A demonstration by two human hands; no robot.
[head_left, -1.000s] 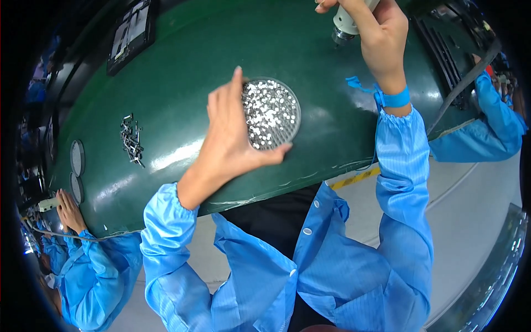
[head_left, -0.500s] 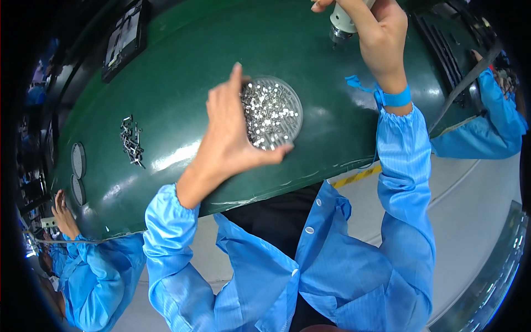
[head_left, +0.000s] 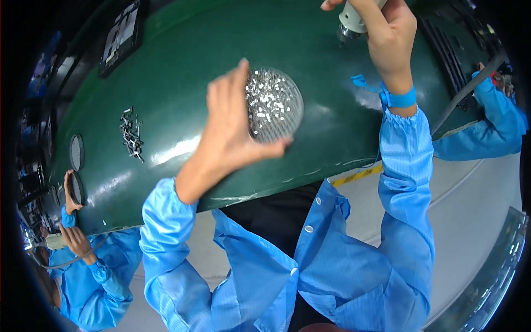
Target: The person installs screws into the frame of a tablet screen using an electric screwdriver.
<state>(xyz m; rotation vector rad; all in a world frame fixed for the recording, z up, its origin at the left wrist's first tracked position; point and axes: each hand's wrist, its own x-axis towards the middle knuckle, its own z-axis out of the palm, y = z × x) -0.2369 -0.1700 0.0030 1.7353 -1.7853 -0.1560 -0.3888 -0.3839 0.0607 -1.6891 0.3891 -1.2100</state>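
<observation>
My left hand [head_left: 227, 119] grips a round clear dish [head_left: 294, 123] by its left side, thumb at the near rim and fingers along the far left. Many small shiny screws [head_left: 270, 97] fill much of the dish, heaped toward its far side; the ribbed bottom shows at the near right. Further right, my right hand [head_left: 391, 36] is wrapped round a pale powered screwdriver [head_left: 352, 22]. Its metal nose and bit point down above the green table. A blue wrist strap [head_left: 401, 98] circles my right wrist.
Loose dark and silver screws [head_left: 131, 134] lie in a pile left of the dish. Two round dishes [head_left: 77, 152] stand at the far left, the nearer held by a co-worker's hand [head_left: 71, 191]. A black framed panel [head_left: 121, 39] lies at the back left, dark strips [head_left: 445, 52] at the right.
The screws have shifted toward the dish's far side, baring more of its ribbed bottom. My right hand and screwdriver have moved slightly right. The left co-worker's hand has reached the nearer round dish.
</observation>
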